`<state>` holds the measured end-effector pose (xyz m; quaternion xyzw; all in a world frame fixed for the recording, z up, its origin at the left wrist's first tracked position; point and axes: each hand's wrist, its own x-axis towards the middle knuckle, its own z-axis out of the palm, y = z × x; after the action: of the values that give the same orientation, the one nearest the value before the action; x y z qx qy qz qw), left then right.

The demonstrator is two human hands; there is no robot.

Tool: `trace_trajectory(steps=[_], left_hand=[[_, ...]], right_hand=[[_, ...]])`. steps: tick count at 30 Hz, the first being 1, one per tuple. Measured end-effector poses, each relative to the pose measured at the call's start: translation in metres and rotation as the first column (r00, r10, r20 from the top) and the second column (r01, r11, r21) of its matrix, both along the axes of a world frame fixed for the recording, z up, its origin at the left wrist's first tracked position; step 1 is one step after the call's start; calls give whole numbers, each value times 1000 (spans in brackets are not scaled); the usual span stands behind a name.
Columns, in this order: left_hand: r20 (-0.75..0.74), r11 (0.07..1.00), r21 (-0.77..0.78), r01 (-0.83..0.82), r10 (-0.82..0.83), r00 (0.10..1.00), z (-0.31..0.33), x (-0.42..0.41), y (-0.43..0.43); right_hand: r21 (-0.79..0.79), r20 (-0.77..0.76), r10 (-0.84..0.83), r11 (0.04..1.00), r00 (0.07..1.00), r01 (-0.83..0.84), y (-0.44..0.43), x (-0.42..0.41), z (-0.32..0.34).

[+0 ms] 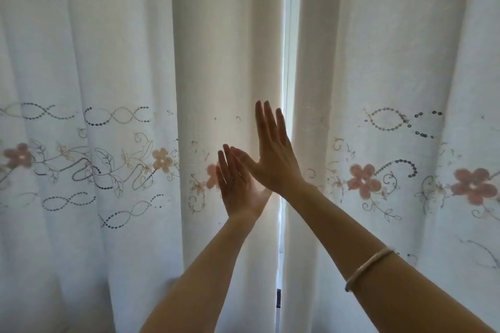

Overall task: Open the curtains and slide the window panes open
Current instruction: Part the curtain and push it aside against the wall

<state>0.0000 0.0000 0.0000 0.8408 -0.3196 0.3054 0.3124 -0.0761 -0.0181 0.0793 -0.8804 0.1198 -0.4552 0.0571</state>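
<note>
So basically the whole view is two white curtains with a band of embroidered pink flowers, vines and sequin loops running across the middle. The left curtain fills everything from the left edge to just past centre, and the right curtain takes the rest. They hang nearly closed, with just a thin bright gap between them, running top to bottom. You can make out a sliver of pale window frame through it, but the panes themselves are hidden behind the fabric.

Both bare arms reach up from the bottom toward that gap. The right hand is higher, flat, fingers straight and close together, right at the edge of the left curtain beside the gap. The left hand sits just below and left of it, also flat and open, in front of the left curtain. Neither is gripping anything; can't tell if they actually touch the fabric.

There's a thin pale bracelet on the right forearm.
</note>
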Motion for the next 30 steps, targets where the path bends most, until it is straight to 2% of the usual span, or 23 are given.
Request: trace_trajectory(steps=[5, 10, 13, 16, 20, 30], left_hand=[[22, 989, -102, -105, 108, 994, -1, 23, -5], [18, 972, -96, -215, 218, 976, 0, 49, -4], [59, 929, -92, -357, 363, 930, 5, 58, 4], [77, 904, -72, -422, 427, 901, 8, 77, 12], [64, 874, -57, -482, 485, 872, 9, 105, 24], [143, 796, -11, -606, 601, 787, 16, 212, 69]], right_hand=[[6, 118, 35, 999, 992, -36, -43, 29, 32], [65, 181, 159, 983, 970, -173, -71, 67, 62], [110, 197, 229, 961, 953, -253, -75, 94, 79], [155, 214, 303, 928, 929, -338, -77, 122, 88], [204, 185, 352, 900, 918, -386, -75, 158, 93], [133, 97, 481, 861, 871, -491, -21, 285, 102]])
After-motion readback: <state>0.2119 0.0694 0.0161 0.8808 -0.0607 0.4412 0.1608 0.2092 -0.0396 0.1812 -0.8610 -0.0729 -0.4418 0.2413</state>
